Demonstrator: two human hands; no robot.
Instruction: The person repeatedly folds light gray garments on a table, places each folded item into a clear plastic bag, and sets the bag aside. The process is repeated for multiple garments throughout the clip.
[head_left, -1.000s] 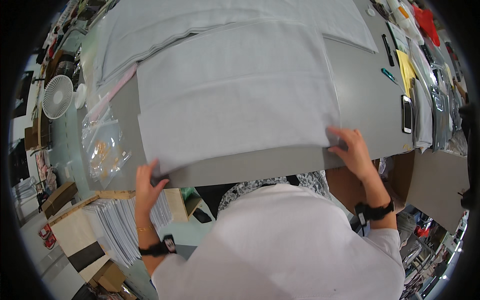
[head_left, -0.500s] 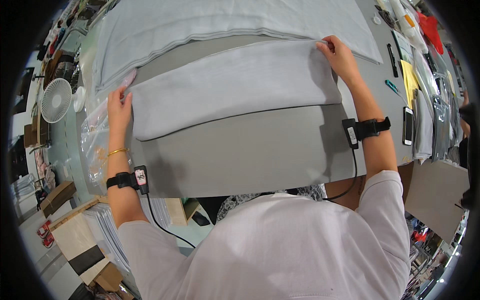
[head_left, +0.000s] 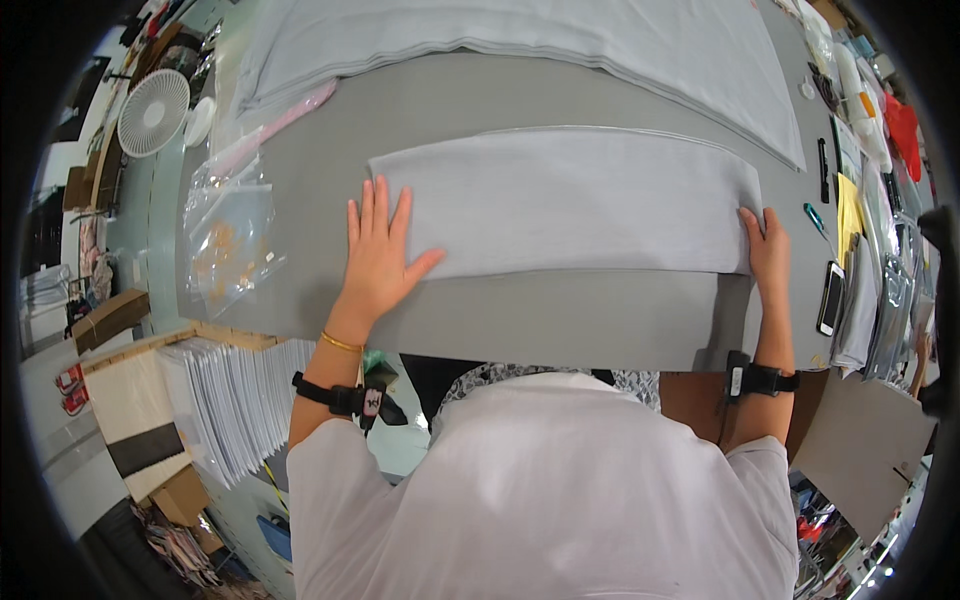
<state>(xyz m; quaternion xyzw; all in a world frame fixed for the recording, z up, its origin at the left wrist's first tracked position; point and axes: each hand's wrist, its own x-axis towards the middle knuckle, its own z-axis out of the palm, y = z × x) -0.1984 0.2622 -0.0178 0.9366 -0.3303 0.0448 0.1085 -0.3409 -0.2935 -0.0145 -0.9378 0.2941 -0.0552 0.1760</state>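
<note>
Head view. Noted left hand (head_left: 377,262) palm down across left end of folded pale grey cloth (head_left: 580,205), reaching from near side with forearm angled far and slightly right. Seen with fingers slightly fanned, pointing far, and thumb spread wide to the right, over cloth near its near edge. Recorded gold bracelet (head_left: 341,341) at left wrist, black strap (head_left: 345,400) lower on same forearm.

Noted right hand (head_left: 768,250) at right short edge of cloth, forearm running almost straight from near to far. Seen with fingers bent and thumb at cloth's edge; unable to make out whether pinching cloth or merely resting against it.

Found cloth lying flat at middle of grey table (head_left: 560,320), between both hands. Read as long, narrow strip, long axis left to right, roughly parallel to table's near edge; short ends facing left and right.

Logged beyond it, apart: larger layered grey cloth (head_left: 520,25) at far side. Logged also: clear plastic bags (head_left: 230,230) at left, phone (head_left: 830,298) at right.
</note>
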